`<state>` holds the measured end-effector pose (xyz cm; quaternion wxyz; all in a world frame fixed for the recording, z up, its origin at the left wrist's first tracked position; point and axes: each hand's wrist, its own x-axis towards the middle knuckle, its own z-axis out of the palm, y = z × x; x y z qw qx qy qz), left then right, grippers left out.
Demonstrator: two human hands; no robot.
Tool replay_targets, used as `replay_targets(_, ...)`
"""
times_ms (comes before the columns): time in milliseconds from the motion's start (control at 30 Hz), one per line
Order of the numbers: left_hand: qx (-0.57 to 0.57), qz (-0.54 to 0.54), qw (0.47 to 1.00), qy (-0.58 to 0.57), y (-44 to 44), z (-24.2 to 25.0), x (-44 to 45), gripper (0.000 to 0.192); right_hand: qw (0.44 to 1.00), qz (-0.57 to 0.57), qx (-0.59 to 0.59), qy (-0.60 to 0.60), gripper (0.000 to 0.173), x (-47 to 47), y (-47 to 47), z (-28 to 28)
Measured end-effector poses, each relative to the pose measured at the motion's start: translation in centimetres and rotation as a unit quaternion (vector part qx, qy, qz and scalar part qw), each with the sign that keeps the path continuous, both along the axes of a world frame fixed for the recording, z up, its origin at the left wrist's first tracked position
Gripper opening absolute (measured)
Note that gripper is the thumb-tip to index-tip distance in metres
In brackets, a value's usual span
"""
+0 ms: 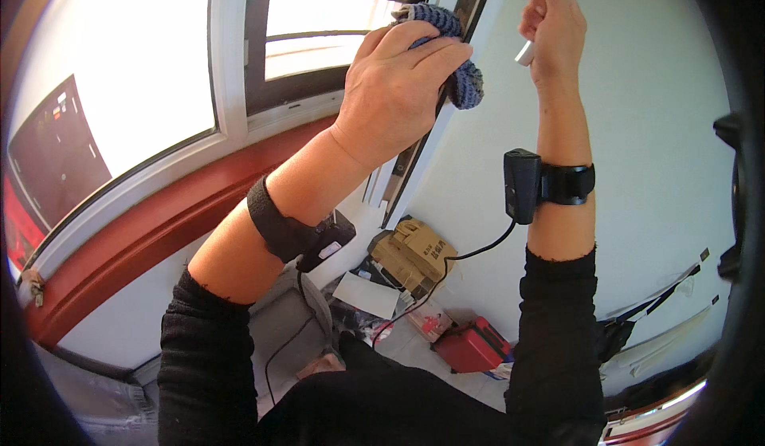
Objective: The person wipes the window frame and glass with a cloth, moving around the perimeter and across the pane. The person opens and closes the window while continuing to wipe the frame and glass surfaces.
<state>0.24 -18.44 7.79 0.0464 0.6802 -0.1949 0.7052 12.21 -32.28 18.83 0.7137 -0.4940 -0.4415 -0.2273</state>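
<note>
My left hand presses a bunched blue-striped knit cloth against the dark inner edge of a white window sash. The cloth sticks out above the fingers and below the fingertips. Up at the top right, my right hand is closed around a white window handle, whose lower end shows beneath the fingers. The sash stands swung out from the window frame, with its edge turned to me.
A red-brown sill runs below the window; dark bars cross the opening. Lower down are a grey sofa, cardboard, and a red box on the floor. Cabled black devices are strapped to both forearms.
</note>
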Motion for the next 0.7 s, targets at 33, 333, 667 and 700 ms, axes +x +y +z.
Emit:
replay_targets(33,0.007,0.007,1.0,0.002,0.3,-0.6,0.0,0.038,1.0,-0.007,0.002,-0.01,0.029,0.3,0.1,0.1)
replay_targets(333,-0.152,-0.042,0.985,0.073,-0.1,-10.2,-1.4,0.038,0.998,-0.032,0.014,-0.053,0.023,-2.4,1.8,-0.2)
replay_targets(667,-0.096,0.073,0.992,0.047,-0.4,-17.0,-1.7,0.036,0.998,-0.038,0.019,-0.054,0.023,-2.1,1.7,0.0)
replay_targets(700,-0.094,0.076,0.991,0.053,-0.5,-17.2,-1.8,0.036,0.997,-0.04,0.021,-0.061,0.023,-2.3,1.7,-0.1)
